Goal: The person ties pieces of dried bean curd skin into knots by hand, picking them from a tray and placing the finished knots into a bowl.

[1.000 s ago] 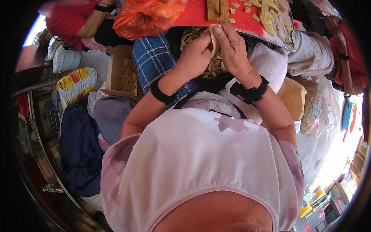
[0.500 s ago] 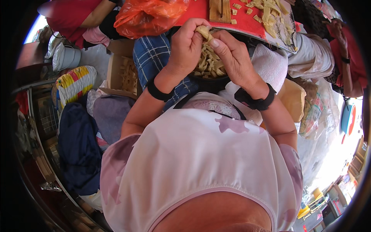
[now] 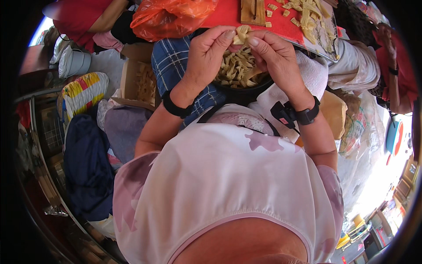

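My left hand [image 3: 210, 53] and my right hand [image 3: 277, 57] pinch a knotted, pale yellow strip [image 3: 241, 34] between thumbs and fingertips. It is held above a dark round tub [image 3: 239, 92] filled with similar strips [image 3: 235, 66]. Beyond my hands, a red board [image 3: 220, 13] carries a small wooden block [image 3: 252, 11] with a narrow slot or bar, small cut squares [image 3: 284, 13] and a heap of loose strips [image 3: 310, 20].
An orange plastic bag [image 3: 171, 17] lies beside the board. A cardboard box [image 3: 130, 79] of pieces, a grey bucket [image 3: 77, 63] and padded sacks [image 3: 83, 94] are at left. Two other people show, one at upper left [image 3: 77, 15], one at right [image 3: 398, 83].
The long strip held upright a second ago has become a short knot. My hands have moved apart sideways, the left one to the left, the right one to the right.
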`<state>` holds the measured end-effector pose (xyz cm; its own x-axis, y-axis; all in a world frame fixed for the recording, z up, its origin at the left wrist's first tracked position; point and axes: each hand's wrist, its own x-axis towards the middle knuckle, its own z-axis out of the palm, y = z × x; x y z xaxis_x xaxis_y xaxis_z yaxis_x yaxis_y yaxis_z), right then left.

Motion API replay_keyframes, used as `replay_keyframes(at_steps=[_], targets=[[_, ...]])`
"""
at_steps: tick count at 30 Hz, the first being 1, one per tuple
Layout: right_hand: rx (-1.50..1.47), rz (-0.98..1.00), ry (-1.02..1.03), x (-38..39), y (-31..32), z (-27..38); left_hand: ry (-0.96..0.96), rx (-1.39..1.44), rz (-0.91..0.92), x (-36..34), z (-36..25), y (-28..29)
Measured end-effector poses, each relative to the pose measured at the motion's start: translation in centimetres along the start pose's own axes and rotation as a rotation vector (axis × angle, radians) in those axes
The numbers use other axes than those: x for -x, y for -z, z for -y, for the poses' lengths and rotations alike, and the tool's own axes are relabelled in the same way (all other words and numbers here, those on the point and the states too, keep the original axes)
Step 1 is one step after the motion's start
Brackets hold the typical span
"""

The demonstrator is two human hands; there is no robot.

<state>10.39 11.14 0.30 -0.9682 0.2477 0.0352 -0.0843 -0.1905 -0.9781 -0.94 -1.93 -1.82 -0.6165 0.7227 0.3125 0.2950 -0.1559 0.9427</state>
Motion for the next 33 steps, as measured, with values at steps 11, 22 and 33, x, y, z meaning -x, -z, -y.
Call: replay_keyframes(at_steps=[11,22,33], targets=[[-0.184,-0.174,-0.187,0.2,3.0,0.3,-0.219,-0.119,-0.123,-1.5,-0.5,2.1],[-0.047,0.035,-0.149,-0.4,1.3,-1.1,-0.223,-0.688,0.232,0.3,-1.8,-0.4],[0.144,-0.117,0.071,-0.7,-0.9,0.2,-0.709,-1.031,0.103,-5.0,3.6,2.9]])
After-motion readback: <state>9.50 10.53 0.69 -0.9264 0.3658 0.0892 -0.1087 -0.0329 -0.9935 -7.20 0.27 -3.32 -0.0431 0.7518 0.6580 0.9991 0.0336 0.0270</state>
